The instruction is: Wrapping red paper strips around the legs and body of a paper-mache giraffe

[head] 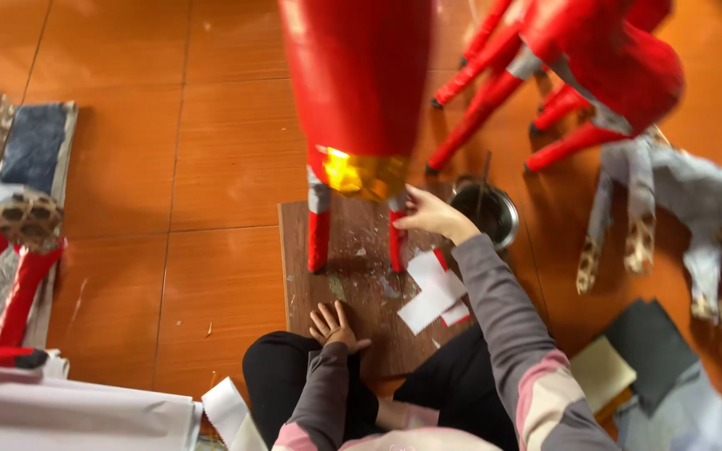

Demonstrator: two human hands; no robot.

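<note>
A big red paper-covered animal figure (pixel 359 75) stands on a dark wooden board (pixel 353 288) in front of me, with a band of shiny gold foil (pixel 361 174) low on its body and two red legs with grey tops. My right hand (pixel 428 213) reaches up to the right leg (pixel 396 238) and the lower edge of the gold foil, fingers pinched against them. My left hand (pixel 334 326) rests flat on the near part of the board, fingers spread, holding nothing. White and red paper scraps (pixel 434 296) lie on the board near my right forearm.
A metal bowl (pixel 486 209) with a stick in it sits right of the board. Another red figure (pixel 595 58) and a grey unpainted one (pixel 678 200) lie at the right. Red figure legs and patterned cloth (pixel 10 242) are at the left, white paper sheets (pixel 68 413) at the lower left.
</note>
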